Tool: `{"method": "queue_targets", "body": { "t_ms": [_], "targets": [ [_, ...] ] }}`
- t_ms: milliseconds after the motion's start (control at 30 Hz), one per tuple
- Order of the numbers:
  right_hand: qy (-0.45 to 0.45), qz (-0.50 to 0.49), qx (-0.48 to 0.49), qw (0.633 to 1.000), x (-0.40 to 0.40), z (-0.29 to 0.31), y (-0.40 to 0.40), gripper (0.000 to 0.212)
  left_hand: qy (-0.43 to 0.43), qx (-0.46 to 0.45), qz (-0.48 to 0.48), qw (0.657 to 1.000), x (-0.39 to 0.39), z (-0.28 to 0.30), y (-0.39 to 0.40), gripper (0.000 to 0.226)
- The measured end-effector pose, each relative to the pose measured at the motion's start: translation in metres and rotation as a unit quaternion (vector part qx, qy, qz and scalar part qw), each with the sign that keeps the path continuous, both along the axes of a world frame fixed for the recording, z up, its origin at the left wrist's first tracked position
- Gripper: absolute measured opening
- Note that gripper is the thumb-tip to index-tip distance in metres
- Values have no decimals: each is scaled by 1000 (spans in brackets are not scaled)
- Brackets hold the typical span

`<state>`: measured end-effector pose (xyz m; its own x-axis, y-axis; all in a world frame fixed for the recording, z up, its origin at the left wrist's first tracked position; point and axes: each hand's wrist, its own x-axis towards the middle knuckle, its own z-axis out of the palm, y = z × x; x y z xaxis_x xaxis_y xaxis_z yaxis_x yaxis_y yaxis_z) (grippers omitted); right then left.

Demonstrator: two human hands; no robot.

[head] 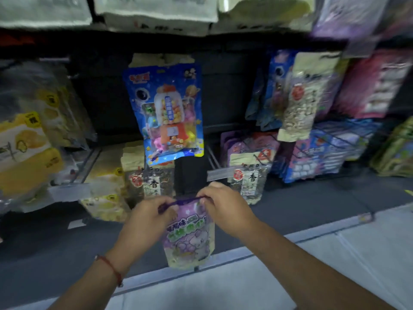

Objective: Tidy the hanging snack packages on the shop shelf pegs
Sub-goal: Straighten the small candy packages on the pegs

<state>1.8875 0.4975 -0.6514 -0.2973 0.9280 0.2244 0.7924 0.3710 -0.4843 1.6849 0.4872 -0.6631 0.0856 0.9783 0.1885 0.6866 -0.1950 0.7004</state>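
While both hands' fingers (pixel 165 208) pinch its top, purple pouch (pixel 188 238) hangs upright.

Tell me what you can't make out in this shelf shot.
- Head view: purple pouch top edge, covered by left hand and right hand.
- Its peg: not visible.
- Yellow packs: blurred.
- Top-shelf goods: cut off by frame edge.

Upright purple snack pouch (pixel 188 233), top pinched
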Motion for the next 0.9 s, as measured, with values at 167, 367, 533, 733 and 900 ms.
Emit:
{"method": "queue_targets", "body": {
  "t_ms": [167,367,533,733,900],
  "targets": [
    [7,-56,2,998,80,11,-57,22,-7,5,-88,996,75,17,-41,31],
    [92,-166,8,982,157,29,-118,14,-11,28,-138,990,150,49,-62,13],
    [182,-225,-2,957,200,44,-132,10,-40,11,-176,983,202,62,-55,18],
    [224,-265,-28,937,248,37,-83,17,188,185,-193,945,256,60,-4,23],
    [219,-282,-32,933,285,19,-18,18,348,298,-228,859,298,44,65,22]
  ]
}}
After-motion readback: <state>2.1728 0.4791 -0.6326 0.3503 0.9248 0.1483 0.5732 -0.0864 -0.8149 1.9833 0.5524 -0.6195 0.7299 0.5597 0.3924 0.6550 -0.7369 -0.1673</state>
